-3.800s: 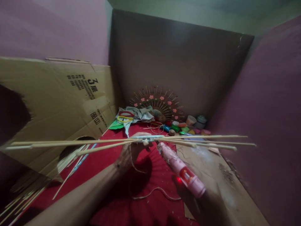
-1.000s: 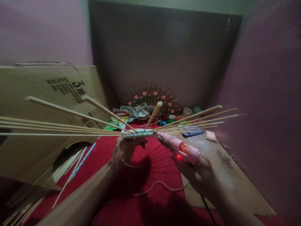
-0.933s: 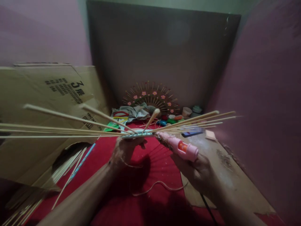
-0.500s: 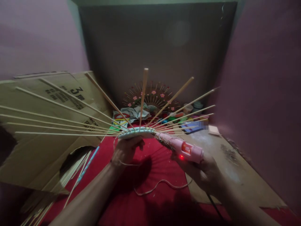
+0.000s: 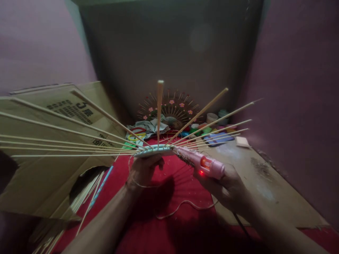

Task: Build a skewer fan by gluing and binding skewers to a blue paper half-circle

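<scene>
A pale round disc with long thin wooden sticks fanning out from its edge is held up by my left hand, whose fingers grip it from below. My right hand is wrapped round a pink glue gun with a glowing red light. The gun's nozzle end is at the right edge of the disc; whether it touches cannot be told. A thin string hangs from near my left hand and curls over the red cloth.
Left stands a cardboard box with a hole, sticks beside it. A flowered stick fan leans at the back, near scissors and small tubs. A cardboard sheet and a blue box lie right.
The disc has turned slightly, spreading the front sticks outward. The glue gun and my right hand have shifted a little left and up. The view has moved slightly.
</scene>
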`<action>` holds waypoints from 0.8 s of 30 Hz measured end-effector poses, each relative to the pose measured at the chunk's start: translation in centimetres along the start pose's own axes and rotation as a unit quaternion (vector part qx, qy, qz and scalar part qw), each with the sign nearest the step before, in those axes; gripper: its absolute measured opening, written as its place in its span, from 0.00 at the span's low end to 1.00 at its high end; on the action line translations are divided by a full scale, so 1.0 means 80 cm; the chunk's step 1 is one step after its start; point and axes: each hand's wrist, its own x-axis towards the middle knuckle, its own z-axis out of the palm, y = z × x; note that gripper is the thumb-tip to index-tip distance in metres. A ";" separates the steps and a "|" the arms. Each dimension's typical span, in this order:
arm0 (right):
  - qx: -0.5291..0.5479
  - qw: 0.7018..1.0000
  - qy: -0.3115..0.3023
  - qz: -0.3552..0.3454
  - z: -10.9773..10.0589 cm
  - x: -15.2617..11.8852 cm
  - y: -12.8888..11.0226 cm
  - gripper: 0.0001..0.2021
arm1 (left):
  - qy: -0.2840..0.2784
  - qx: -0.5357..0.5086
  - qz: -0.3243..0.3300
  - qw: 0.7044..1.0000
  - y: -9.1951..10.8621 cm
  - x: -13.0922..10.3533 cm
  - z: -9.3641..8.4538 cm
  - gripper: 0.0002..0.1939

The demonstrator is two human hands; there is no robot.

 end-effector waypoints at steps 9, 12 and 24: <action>0.100 0.995 -0.014 0.009 0.000 0.005 -0.002 0.23 | -0.009 0.001 -0.005 1.000 -0.004 0.000 -0.003 0.05; 0.086 0.996 -0.013 0.017 -0.001 0.004 -0.002 0.24 | -0.007 0.003 0.003 1.000 -0.003 0.001 -0.002 0.05; 0.089 0.996 -0.002 -0.003 -0.009 -0.005 0.002 0.23 | 0.007 -0.083 -0.007 0.996 0.005 0.000 0.007 0.06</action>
